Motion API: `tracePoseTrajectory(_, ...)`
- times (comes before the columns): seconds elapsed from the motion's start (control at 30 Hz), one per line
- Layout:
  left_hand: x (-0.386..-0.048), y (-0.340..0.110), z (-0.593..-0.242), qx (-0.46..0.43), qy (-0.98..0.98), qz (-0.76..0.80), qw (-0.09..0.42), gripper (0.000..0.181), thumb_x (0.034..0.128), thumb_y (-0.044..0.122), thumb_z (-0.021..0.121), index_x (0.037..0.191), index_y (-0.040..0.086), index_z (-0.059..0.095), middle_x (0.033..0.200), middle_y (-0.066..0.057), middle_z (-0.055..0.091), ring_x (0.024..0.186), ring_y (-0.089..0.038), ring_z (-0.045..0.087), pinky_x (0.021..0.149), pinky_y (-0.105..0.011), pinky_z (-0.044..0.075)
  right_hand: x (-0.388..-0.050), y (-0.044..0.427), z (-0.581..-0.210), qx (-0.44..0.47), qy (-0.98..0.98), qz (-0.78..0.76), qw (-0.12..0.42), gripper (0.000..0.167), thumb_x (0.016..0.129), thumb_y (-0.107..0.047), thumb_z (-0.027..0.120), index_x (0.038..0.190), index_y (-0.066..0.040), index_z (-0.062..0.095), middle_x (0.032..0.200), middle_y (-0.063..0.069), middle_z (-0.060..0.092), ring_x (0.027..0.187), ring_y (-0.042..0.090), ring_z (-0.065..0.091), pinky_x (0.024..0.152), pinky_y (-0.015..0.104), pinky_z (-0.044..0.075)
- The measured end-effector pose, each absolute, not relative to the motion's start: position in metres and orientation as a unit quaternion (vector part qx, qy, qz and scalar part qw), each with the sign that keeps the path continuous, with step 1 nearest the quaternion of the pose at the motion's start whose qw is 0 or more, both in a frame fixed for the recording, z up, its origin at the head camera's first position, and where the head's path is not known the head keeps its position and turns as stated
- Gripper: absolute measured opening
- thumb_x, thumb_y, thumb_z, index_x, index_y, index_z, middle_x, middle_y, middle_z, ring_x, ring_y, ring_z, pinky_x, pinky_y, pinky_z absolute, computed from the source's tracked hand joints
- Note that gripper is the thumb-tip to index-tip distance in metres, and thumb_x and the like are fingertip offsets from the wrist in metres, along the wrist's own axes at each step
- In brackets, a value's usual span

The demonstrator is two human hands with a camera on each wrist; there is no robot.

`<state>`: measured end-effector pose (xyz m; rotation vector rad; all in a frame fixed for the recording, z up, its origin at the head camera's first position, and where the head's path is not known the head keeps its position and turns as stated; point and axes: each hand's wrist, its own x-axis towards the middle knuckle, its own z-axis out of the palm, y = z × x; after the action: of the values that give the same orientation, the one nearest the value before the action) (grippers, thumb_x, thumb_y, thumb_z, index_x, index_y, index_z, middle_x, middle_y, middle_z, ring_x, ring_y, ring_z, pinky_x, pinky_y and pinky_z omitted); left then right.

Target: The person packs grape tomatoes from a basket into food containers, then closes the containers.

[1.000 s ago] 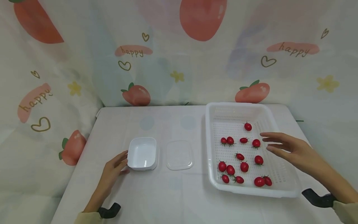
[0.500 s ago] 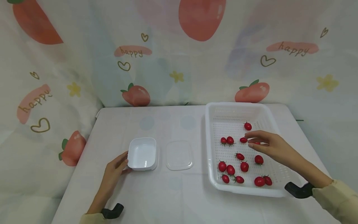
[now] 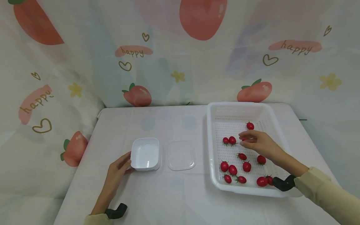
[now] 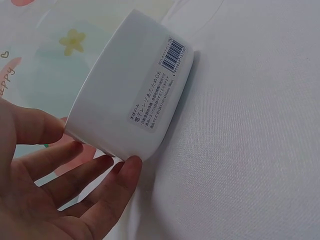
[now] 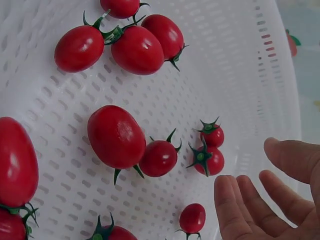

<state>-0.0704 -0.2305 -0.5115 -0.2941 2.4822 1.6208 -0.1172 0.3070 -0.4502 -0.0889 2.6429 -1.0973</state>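
My left hand [image 3: 118, 170] rests its fingertips against the near left side of a square white container [image 3: 145, 154]. In the left wrist view that container [image 4: 125, 70] shows a label with a barcode, and the fingers touch its lower corner and rim without wrapping round it. My right hand [image 3: 262, 143] hovers over a white perforated basket [image 3: 209, 140], fingers apart and loosely bent. A cherry tomato under its fingertips is mostly hidden in the head view. From the right wrist, nothing shows between the thumb and fingers; a small cherry tomato [image 5: 192, 218] lies left of the fingertips.
A clear square lid [image 3: 181, 155] lies flat between container and basket. Several cherry tomatoes, such as a pair [image 3: 232, 140] at the left, are scattered over the basket floor. A white cloth covers the table [image 3: 180, 200]; a printed curtain [image 3: 168, 62] hangs behind it.
My right hand has moved left and inward over the basket, from its right side to above the middle tomatoes. The left hand and container have shifted slightly right in view.
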Motion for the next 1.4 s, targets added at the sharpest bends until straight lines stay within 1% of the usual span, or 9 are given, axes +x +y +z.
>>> tracePoseTrajectory(0.17,-0.069,-0.228,-0.513,-0.091,0.832,0.541,0.076,0.049,0.1085,0.021,0.056,0.156,0.01,0.048,0.158,-0.015,0.052,0.141,-0.033,0.056,0.099,-0.03,0.06,-0.122,0.298,-0.457,-0.006,0.914,-0.376,0.151,0.058,0.097,-0.025,0.073,0.143,0.005,0.054,0.14,0.032,0.061,0.12,0.046,0.065,0.098,0.057,0.06)
tracePoseTrajectory(0.3,-0.068,-0.227,-0.515,-0.081,0.831,0.546,0.072,0.049,0.1085,0.02,0.056,0.156,0.009,0.048,0.158,-0.017,0.052,0.14,-0.034,0.057,0.102,-0.033,0.059,-0.125,0.294,-0.463,0.007,0.918,-0.371,0.141,0.057,0.096,-0.024,0.074,0.142,0.005,0.054,0.137,0.032,0.062,0.116,0.044,0.067,0.095,0.053,0.062)
tracePoseTrajectory(0.4,-0.068,-0.227,-0.516,-0.079,0.827,0.552,0.07,0.049,0.1086,0.021,0.056,0.156,0.01,0.048,0.158,-0.016,0.052,0.14,-0.034,0.057,0.103,-0.034,0.059,-0.128,0.29,-0.467,0.018,0.923,-0.363,0.13,0.055,0.096,-0.023,0.073,0.14,0.005,0.056,0.135,0.032,0.063,0.116,0.045,0.067,0.093,0.052,0.063)
tracePoseTrajectory(0.47,-0.069,-0.226,-0.517,-0.082,0.825,0.555,0.067,0.049,0.1085,0.022,0.056,0.155,0.01,0.048,0.158,-0.015,0.052,0.141,-0.033,0.057,0.103,-0.032,0.059,-0.131,0.288,-0.469,0.025,0.925,-0.358,0.124,0.054,0.097,-0.023,0.073,0.139,0.006,0.056,0.135,0.033,0.063,0.117,0.046,0.067,0.093,0.052,0.063)
tracePoseTrajectory(0.67,-0.069,-0.227,-0.523,-0.095,0.816,0.566,0.061,0.047,0.1085,0.024,0.055,0.154,0.013,0.05,0.159,-0.009,0.052,0.143,-0.029,0.053,0.098,-0.019,0.058,-0.139,0.284,-0.474,0.036,0.927,-0.352,0.122,0.055,0.096,-0.026,0.074,0.138,0.005,0.056,0.136,0.033,0.062,0.122,0.049,0.064,0.096,0.055,0.061)
tracePoseTrajectory(0.93,-0.066,-0.225,-0.527,-0.114,0.811,0.57,0.066,0.047,0.1082,0.03,0.056,0.153,0.017,0.053,0.159,-0.006,0.053,0.143,-0.028,0.054,0.097,-0.015,0.056,-0.141,0.277,-0.484,0.041,0.931,-0.34,0.126,0.05,0.095,-0.022,0.076,0.134,0.004,0.059,0.129,0.031,0.067,0.116,0.047,0.067,0.092,0.052,0.063)
tracePoseTrajectory(1.07,-0.064,-0.224,-0.527,-0.118,0.81,0.57,0.064,0.047,0.1075,0.031,0.056,0.152,0.016,0.053,0.158,-0.007,0.054,0.142,-0.029,0.055,0.097,-0.019,0.057,-0.139,0.273,-0.488,0.037,0.932,-0.34,0.121,0.048,0.094,-0.018,0.076,0.133,0.004,0.059,0.127,0.031,0.067,0.114,0.046,0.068,0.09,0.052,0.064)
tracePoseTrajectory(1.2,-0.064,-0.223,-0.526,-0.114,0.809,0.573,0.063,0.048,0.1077,0.032,0.056,0.152,0.015,0.053,0.158,-0.008,0.053,0.14,-0.031,0.057,0.099,-0.024,0.059,-0.138,0.273,-0.492,0.026,0.937,-0.334,0.097,0.043,0.093,-0.015,0.076,0.129,0.005,0.062,0.123,0.03,0.069,0.109,0.044,0.07,0.088,0.051,0.065)
tracePoseTrajectory(1.4,-0.066,-0.221,-0.525,-0.119,0.804,0.579,0.064,0.048,0.1079,0.033,0.056,0.153,0.016,0.052,0.159,-0.008,0.052,0.14,-0.029,0.057,0.1,-0.024,0.059,-0.142,0.275,-0.495,0.025,0.94,-0.331,0.081,0.038,0.093,-0.013,0.076,0.125,0.004,0.064,0.12,0.029,0.071,0.105,0.042,0.07,0.089,0.051,0.064)
